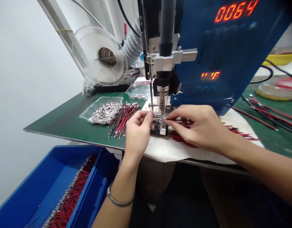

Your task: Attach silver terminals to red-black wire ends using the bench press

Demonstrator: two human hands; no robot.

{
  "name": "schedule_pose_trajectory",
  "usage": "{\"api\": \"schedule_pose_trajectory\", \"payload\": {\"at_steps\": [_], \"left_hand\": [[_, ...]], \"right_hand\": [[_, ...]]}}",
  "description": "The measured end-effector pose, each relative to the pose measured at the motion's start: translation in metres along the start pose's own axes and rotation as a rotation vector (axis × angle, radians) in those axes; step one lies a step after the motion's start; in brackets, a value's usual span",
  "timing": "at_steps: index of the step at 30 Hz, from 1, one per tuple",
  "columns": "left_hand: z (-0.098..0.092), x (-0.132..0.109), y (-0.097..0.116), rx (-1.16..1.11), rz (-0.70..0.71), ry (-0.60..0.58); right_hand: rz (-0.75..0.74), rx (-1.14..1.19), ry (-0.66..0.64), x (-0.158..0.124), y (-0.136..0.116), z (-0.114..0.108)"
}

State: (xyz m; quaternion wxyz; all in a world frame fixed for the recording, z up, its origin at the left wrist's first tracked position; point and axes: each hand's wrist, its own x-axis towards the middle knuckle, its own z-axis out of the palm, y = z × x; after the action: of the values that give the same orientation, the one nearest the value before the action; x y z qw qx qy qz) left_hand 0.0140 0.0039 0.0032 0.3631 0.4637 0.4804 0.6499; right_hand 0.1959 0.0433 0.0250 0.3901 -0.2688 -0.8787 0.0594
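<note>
A soldering machine's spring-wrapped tip [162, 99] points down at a small metal fixture [163, 129]. At the fixture's right side my right hand [199, 125] pinches a thin red wire [175, 120] between thumb and forefinger, its end over the fixture. My left hand [139, 126] is at the left side, thumb and fingers pressed together by the fixture. Whatever those fingers hold is too small to make out. Under my right hand, red and black wires [180, 136] lie on a white cloth [163, 152].
Left of the fixture are a bundle of wires with metal ends [125, 118] and a clear tray [82, 110] of small metal parts. A blue bin [48, 171] with many red wires stands lower left. The blue machine housing [207, 47] rises behind my right hand, and a clear spool [88, 53] hangs behind.
</note>
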Motion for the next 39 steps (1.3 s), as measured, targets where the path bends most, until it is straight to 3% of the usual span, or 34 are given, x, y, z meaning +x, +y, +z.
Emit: {"api": "schedule_pose_trajectory", "payload": {"at_steps": [11,18,39], "left_hand": [[-0.006,-0.002,-0.003,-0.083,-0.010,-0.064],[-0.009,-0.004,0.000,-0.174,-0.018,-0.112],[-0.011,-0.006,-0.001,-0.167,-0.013,-0.120]], "right_hand": [[-0.095,-0.031,-0.001,0.000,-0.001,-0.004],[-0.247,-0.120,0.085,-0.001,0.003,0.001],[-0.201,-0.105,0.073,-0.001,-0.006,-0.004]]}}
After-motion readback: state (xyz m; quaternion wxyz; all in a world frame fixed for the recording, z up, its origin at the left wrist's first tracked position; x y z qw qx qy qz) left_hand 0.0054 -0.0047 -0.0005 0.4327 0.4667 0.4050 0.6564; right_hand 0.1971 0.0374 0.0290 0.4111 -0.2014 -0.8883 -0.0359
